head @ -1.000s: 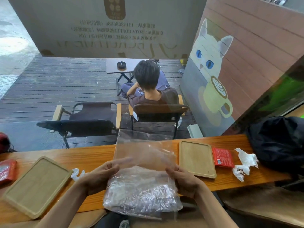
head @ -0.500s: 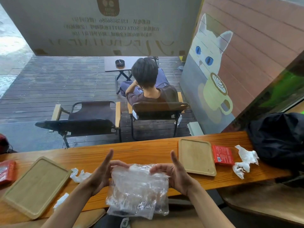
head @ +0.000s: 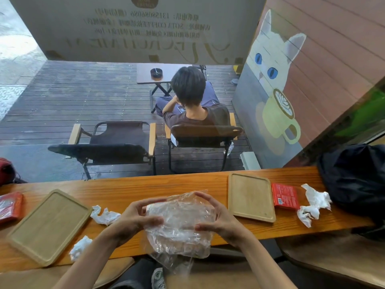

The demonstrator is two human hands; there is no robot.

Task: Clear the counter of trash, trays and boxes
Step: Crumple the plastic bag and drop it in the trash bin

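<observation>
A crumpled clear plastic bag [head: 179, 224] hangs over the front of the wooden counter [head: 145, 188]. My left hand [head: 133, 217] grips its left side and my right hand [head: 218, 220] grips its right side, fingers curled round the plastic. A wooden tray [head: 49, 226] lies at the left, a second wooden tray [head: 251, 197] at the right. A red box [head: 285, 196] sits right of that tray, another red box [head: 9, 206] at the far left. Crumpled white tissues lie left of my hands [head: 105, 214], near the front edge [head: 80, 248], and at the right [head: 314, 204].
A black bag [head: 356, 178] fills the counter's right end. Beyond the glass a person sits in a chair [head: 204, 140] with their back to me, beside an unoccupied chair [head: 110, 147]. Wooden stools [head: 333, 263] stand below the counter.
The plastic bag was held up flat a second ago. My hands have since pressed it together into a crumpled bundle and now curl round both sides.
</observation>
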